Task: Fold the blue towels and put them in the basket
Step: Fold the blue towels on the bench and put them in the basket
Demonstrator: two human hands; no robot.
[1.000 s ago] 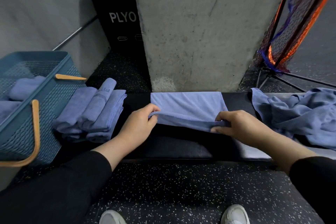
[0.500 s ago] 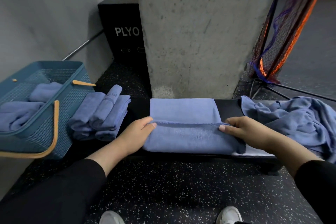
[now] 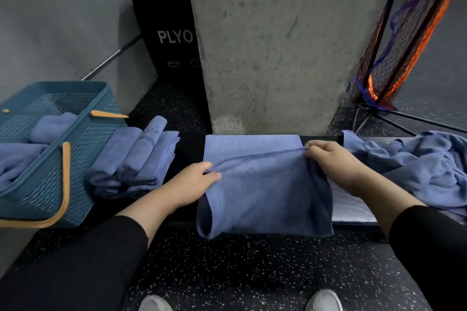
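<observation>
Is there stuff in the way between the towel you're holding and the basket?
Yes. A stack of folded towels sits on the bench between the held towel and the basket. The basket's open top looks reachable by lifting the towel over the stack.

Towel point(image 3: 265, 192) centre on table point(image 3: 187, 156), front part hanging over near edge. Folded stack point(image 3: 134, 159) on table to left; basket point(image 3: 50, 159) further left, towels inside. Crumpled pile point(image 3: 409, 161) at right. Pillar point(image 3: 278, 45) behind table; box point(image 3: 171, 33) behind-left.
</observation>
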